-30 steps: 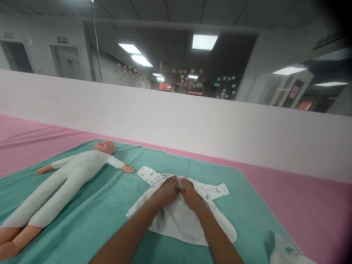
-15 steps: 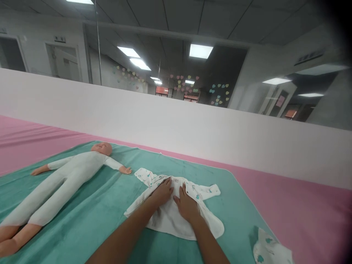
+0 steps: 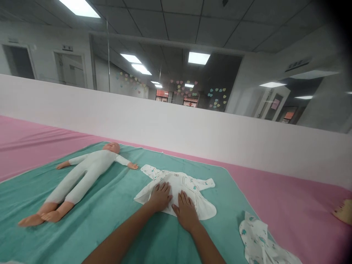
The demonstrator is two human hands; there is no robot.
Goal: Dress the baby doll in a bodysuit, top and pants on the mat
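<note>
A small white baby shirt [image 3: 176, 187] with teal prints on its sleeves lies spread open, its plain inner side facing up and a label at the neck. My left hand [image 3: 161, 197] rests flat on the left half of the cloth, fingers stretched out. On the right half lies my right hand [image 3: 186, 211], also flat with fingers extended. Neither hand grips the fabric. To the left, a baby doll [image 3: 90, 165] in a pale bodysuit lies on its back, arms spread, one hand close to the shirt's left sleeve.
A teal blanket [image 3: 110, 212] lies under the doll and shirt, over a pink surface [image 3: 264, 183]. Crumpled printed white clothing [image 3: 257, 234] sits at the lower right. A yellowish object [image 3: 343, 212] shows at the right edge. A white wall [image 3: 165, 124] with glass above runs behind.
Both hands have slid down the shirt from near the neck to its middle, and its front panels now lie flatter. The camera view has shifted, showing more of the doll's feet and the crumpled clothing.
</note>
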